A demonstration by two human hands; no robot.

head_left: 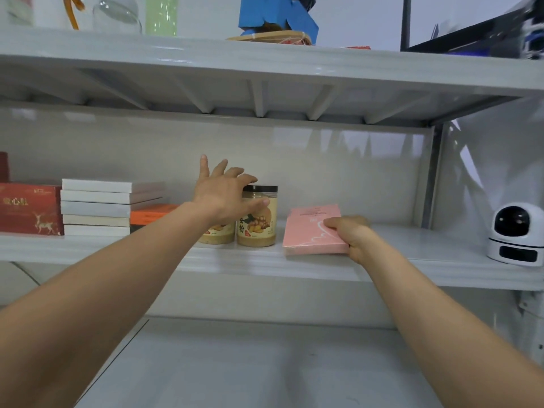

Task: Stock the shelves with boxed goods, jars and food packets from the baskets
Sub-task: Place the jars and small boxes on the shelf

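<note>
The flat box (315, 231) is pale pink with thin white curved lines, and we see the jar (257, 219) with a black lid, beige content and a cream label showing orange-brown ginger (its characters are dark). At the left we find a red box (29, 209) with golden deer, a stack of white boxes (97, 207) and an orange box (153, 214). The shelf (235, 260) is glossy grey-white, and the small camera (513, 234) is white with a black face.

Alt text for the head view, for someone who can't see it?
The right hand grips a pink box lying on the middle shelf, while the open left hand spreads over a black-lidded jar beside it. White boxes are stacked further left.
</note>
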